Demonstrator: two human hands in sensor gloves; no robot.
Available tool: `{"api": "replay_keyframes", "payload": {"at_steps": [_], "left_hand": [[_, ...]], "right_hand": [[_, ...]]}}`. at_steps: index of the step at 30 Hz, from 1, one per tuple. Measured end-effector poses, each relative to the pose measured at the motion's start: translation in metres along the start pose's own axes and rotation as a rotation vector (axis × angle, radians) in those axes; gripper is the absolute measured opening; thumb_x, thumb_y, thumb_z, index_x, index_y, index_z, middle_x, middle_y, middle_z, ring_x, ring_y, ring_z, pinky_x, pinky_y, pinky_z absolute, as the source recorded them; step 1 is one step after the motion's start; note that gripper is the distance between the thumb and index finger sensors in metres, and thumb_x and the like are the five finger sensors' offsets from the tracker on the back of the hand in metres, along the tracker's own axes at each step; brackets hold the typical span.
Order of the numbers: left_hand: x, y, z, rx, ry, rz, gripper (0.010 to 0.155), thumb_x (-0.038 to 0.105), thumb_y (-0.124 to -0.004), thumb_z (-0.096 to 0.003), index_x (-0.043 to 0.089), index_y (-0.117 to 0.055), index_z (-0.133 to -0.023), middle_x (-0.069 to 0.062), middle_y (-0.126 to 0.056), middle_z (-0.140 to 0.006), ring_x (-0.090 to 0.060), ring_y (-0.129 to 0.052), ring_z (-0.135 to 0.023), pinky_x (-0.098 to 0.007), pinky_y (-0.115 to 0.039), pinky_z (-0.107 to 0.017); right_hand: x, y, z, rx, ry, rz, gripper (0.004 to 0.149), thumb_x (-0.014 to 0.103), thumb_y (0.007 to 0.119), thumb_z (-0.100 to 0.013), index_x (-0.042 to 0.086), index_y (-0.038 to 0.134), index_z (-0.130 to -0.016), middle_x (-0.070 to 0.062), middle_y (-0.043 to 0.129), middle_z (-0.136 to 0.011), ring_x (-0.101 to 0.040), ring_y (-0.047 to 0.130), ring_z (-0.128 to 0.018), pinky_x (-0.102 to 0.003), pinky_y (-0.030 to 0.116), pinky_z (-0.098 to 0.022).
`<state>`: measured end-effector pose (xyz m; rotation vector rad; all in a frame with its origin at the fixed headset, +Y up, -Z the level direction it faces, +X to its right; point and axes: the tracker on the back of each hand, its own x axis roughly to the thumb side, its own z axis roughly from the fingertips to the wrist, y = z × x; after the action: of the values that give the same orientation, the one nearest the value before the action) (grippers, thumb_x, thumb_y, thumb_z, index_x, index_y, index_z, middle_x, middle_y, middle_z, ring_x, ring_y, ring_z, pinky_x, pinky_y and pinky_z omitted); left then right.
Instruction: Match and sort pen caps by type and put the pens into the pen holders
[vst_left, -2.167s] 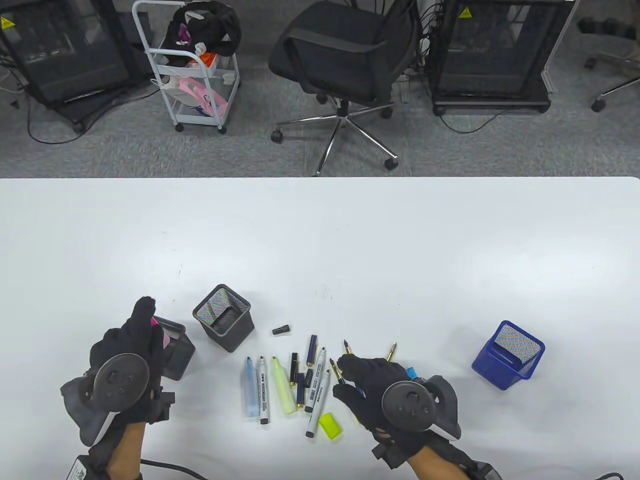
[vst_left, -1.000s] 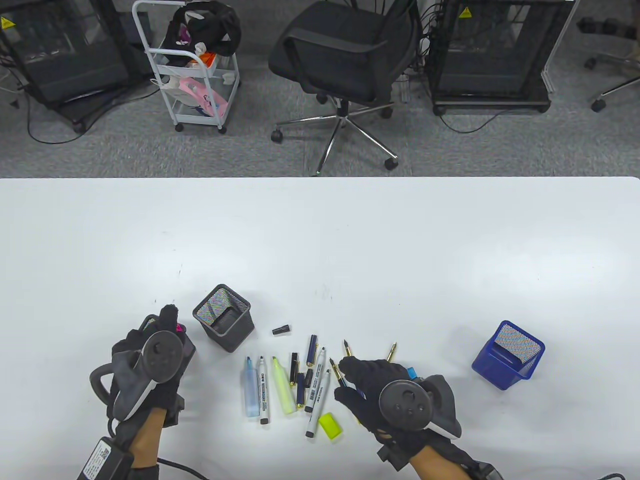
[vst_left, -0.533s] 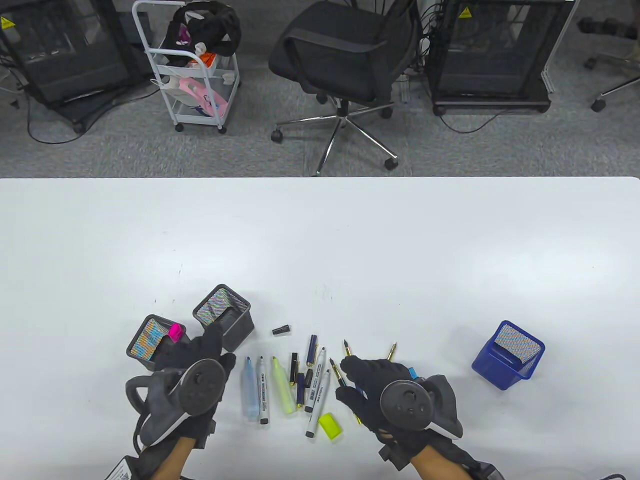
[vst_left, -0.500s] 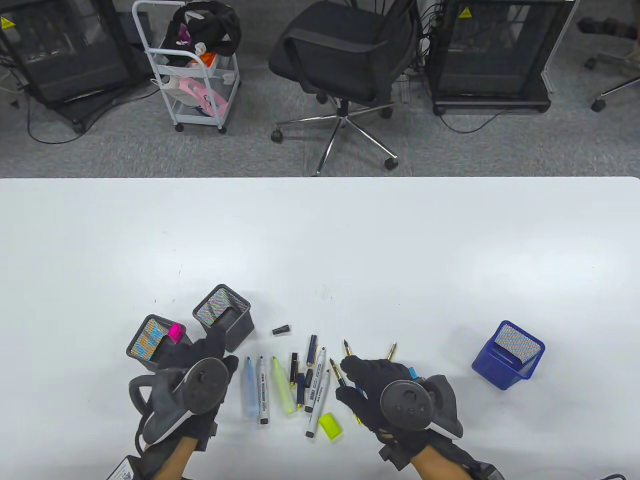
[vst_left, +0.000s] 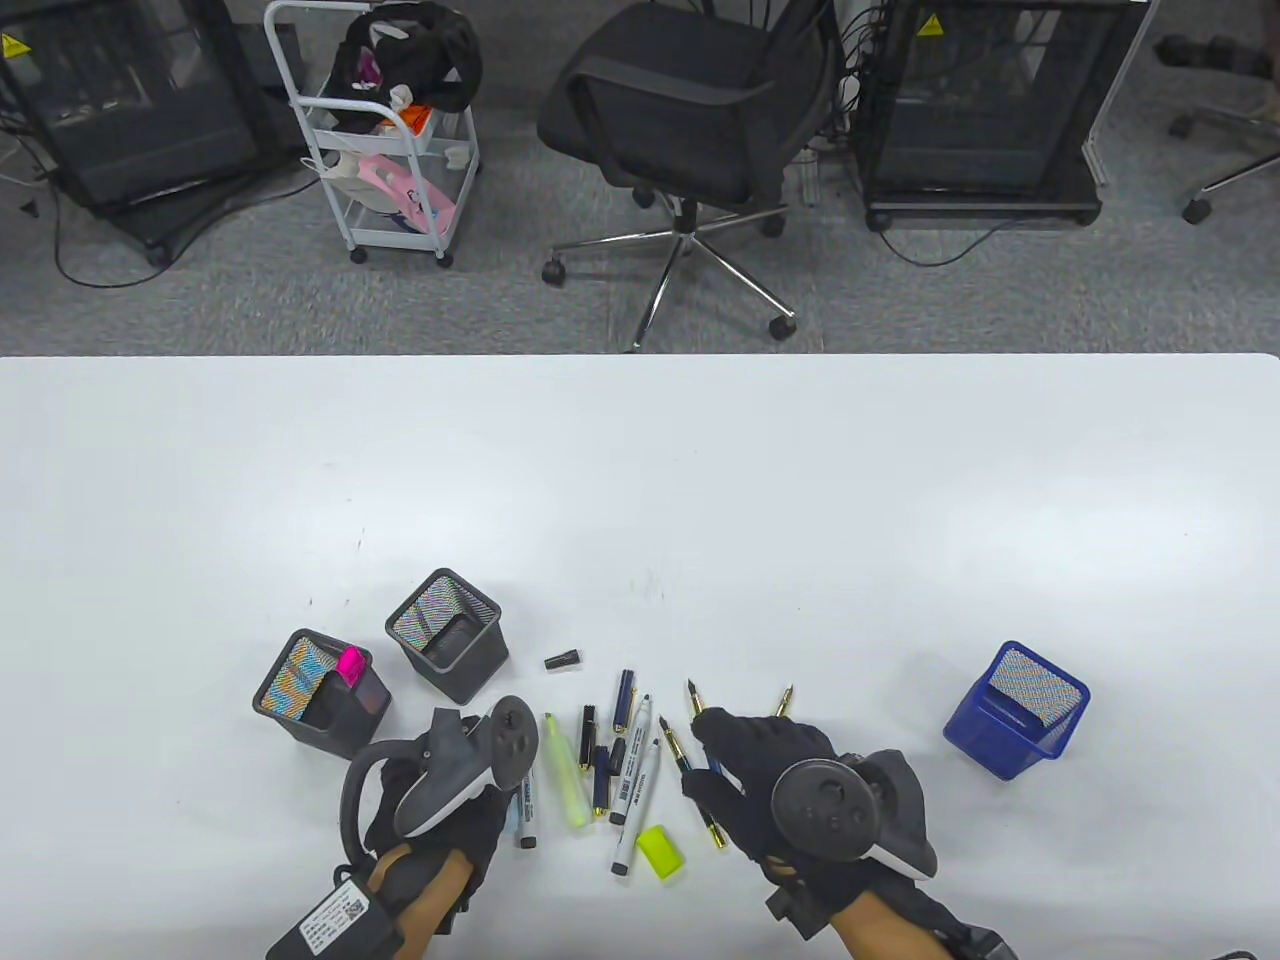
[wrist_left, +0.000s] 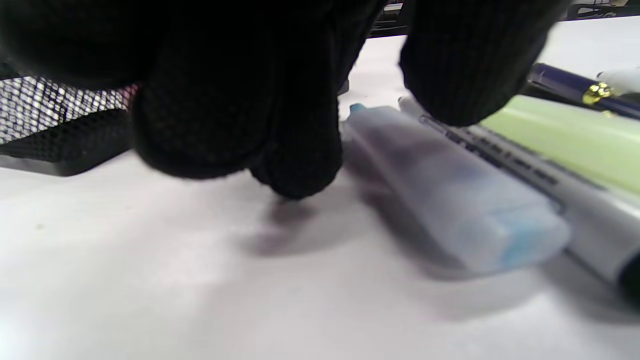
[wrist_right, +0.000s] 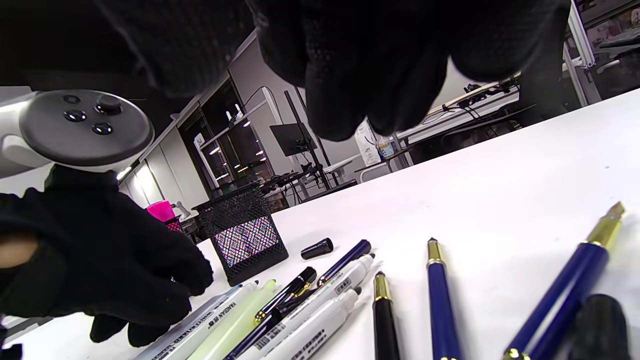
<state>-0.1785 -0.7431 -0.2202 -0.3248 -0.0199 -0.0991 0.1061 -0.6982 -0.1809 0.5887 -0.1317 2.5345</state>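
From above, the left hand (vst_left: 440, 800) hovers by the black mesh holder (vst_left: 447, 635), covering a frosted blue highlighter (wrist_left: 450, 200) on the smooth white surface (vst_left: 640, 500). Left wrist: its knit fingertips (wrist_left: 295, 165) hang relaxed beside it. Right wrist: right hand (wrist_right: 370, 60) holds nothing, loose above slim gold-tipped pens (wrist_right: 442, 300).

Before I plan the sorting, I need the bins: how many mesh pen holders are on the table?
3: two black ones at the left, one holding a pink highlighter, one beside it, and a blue one at the right.
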Motion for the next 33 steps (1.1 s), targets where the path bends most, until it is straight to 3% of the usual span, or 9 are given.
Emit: {"api": "replay_keyframes", "payload": {"at_steps": [16, 27, 33], "left_hand": [[-0.003, 0.0, -0.01, -0.058, 0.058, 0.075, 0.077, 0.045, -0.09, -0.0423, -0.001, -0.073, -0.101, -0.021, -0.107, -0.07, -0.032, -0.109, -0.04, -0.06, -0.087, -0.034], [-0.004, -0.001, -0.011, -0.053, 0.064, 0.062, 0.079, 0.034, -0.095, -0.0416, -0.006, -0.067, -0.103, -0.022, -0.105, -0.07, -0.031, -0.107, -0.039, -0.061, -0.086, -0.035], [-0.009, 0.026, 0.009, 0.067, -0.066, 0.212, 0.064, 0.035, -0.092, -0.0429, -0.002, -0.079, -0.094, -0.023, -0.103, -0.072, -0.032, -0.104, -0.043, -0.065, -0.083, -0.041]], "right_hand": [[-0.002, 0.001, -0.001, 0.013, 0.007, 0.011, 0.062, 0.048, 0.082, -0.045, 0.01, 0.072, -0.092, -0.015, 0.095, -0.082, -0.038, 0.096, -0.072, -0.058, 0.077, -0.057], [-0.002, 0.0, -0.002, 0.012, 0.014, 0.011, 0.061, 0.048, 0.082, -0.045, 0.01, 0.072, -0.092, -0.015, 0.095, -0.082, -0.038, 0.096, -0.073, -0.058, 0.077, -0.057], [-0.006, -0.005, 0.0, -0.009, 0.03, -0.011, 0.061, 0.047, 0.082, -0.045, 0.01, 0.072, -0.092, -0.015, 0.095, -0.082, -0.038, 0.096, -0.072, -0.058, 0.077, -0.057]]}}
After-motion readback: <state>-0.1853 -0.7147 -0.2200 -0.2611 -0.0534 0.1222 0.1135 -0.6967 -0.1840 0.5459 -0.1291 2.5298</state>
